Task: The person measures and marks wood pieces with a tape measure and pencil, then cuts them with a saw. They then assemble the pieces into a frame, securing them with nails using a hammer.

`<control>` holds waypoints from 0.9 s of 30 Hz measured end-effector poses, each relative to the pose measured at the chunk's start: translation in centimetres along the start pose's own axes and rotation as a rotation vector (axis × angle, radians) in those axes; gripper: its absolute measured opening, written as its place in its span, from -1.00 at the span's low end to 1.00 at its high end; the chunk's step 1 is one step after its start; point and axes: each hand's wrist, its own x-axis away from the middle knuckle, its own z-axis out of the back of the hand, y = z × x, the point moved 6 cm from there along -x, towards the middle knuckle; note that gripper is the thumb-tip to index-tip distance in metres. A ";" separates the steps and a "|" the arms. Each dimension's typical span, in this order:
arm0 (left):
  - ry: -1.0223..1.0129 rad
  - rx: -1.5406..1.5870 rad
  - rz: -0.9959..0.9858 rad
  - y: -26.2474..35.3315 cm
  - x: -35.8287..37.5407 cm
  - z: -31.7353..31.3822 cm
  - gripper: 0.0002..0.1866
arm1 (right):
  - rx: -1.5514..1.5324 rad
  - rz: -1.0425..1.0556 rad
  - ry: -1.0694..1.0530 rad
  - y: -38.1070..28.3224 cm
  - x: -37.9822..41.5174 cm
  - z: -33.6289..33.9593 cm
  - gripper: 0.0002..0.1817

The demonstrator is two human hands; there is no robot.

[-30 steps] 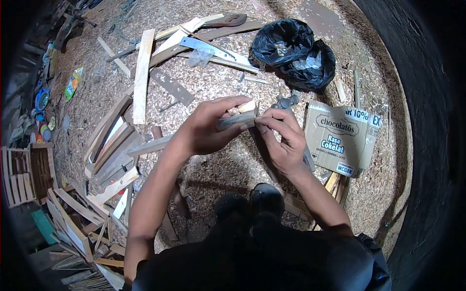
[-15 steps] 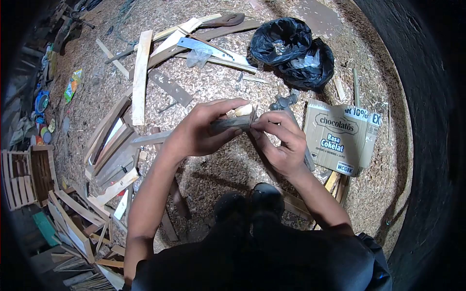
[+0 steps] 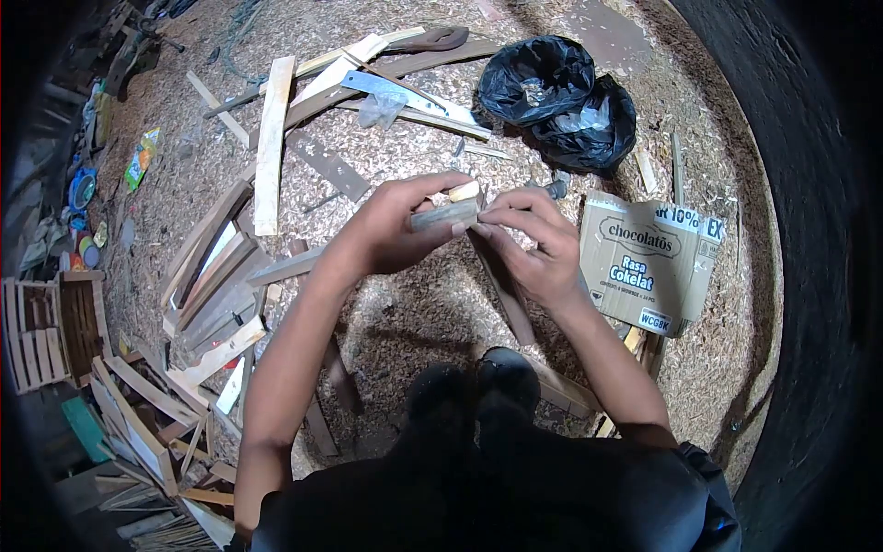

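Note:
My left hand [image 3: 391, 225] is wrapped round a short grey wooden piece [image 3: 437, 216], its thumb along the lower side. A pale, cut-looking wooden end [image 3: 464, 191] shows just above it, under the index finger. My right hand [image 3: 536, 244] is closed in a pinch right at the grey piece's right end. A thin dark sliver shows by those fingertips, but I cannot tell what they hold. Behind the right hand, a hammer [image 3: 556, 189] lies on the floor, mostly hidden by the hand.
Shavings cover the floor. Right of my hands lies a flattened cardboard box [image 3: 644, 262]; beyond are black plastic bags [image 3: 533, 78]. Planks [image 3: 269, 147] and a tapered bluish-white blade [image 3: 405, 95] lie ahead, with more wood scraps [image 3: 138, 423] at left. A dark wall [image 3: 809, 230] bounds the right.
Both hands have risen slightly, and the grey wooden piece has turned a little with its right end upward. The right hand now covers more of the hammer.

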 end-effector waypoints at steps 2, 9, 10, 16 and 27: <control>0.003 -0.026 0.058 -0.3 -0.9 0.2 -0.44 | -0.052 -0.026 0.031 1.0 -0.7 0.5 -0.82; 0.015 -0.046 0.075 -4.5 -5.4 0.3 -0.48 | -0.195 -0.594 0.058 10.6 1.0 -0.3 -0.84; 0.001 -0.003 0.091 -5.0 -6.1 0.3 -0.50 | -0.112 -0.564 0.026 11.3 1.7 -1.0 -0.83; -0.121 0.145 0.250 -9.2 -8.4 -0.8 -0.55 | 0.325 -0.387 -0.209 10.4 3.2 -4.6 -0.56; 0.066 -0.002 0.081 -14.8 -10.6 -2.9 -0.56 | 0.446 -0.588 -0.327 14.6 4.8 -6.3 -0.52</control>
